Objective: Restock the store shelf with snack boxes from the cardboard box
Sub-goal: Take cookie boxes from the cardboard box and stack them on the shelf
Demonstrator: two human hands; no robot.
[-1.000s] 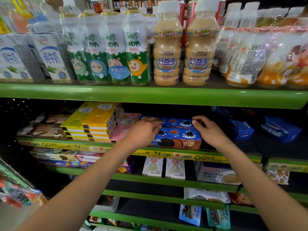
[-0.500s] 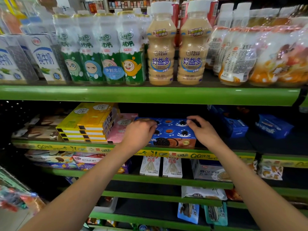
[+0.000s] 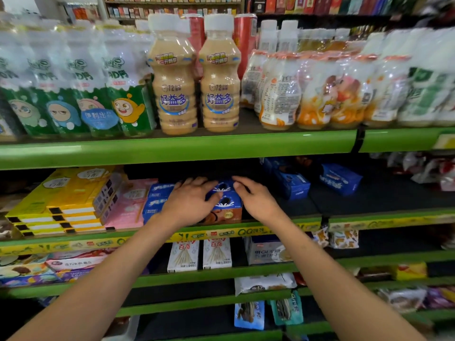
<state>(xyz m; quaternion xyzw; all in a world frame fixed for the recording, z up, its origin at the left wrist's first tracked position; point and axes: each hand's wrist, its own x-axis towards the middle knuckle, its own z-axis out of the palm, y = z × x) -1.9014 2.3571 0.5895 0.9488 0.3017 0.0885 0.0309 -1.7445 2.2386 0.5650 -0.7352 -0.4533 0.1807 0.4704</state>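
We are seating the blue cookie boxes [image 3: 225, 205] near the shelf's [image 3: 270, 230] front edge, left hand [image 3: 189, 203] and right hand [image 3: 256, 200] flat on them, fingers straight, gripping nothing. Next, we judge, comes squaring them beside the pink box [image 3: 128, 205].

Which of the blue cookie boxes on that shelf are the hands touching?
The stacked blue boxes beside the pink boxes; left hand and right hand rest on them. The other blue boxes sit untouched farther right.

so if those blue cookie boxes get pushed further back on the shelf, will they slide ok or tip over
The blue cookie boxes will probably slide rather than tip: they lie flat and low. They look like stiff cardboard, so they should keep their shape under the left hand and right hand. They appear to be stacked, so the top one may shift first.
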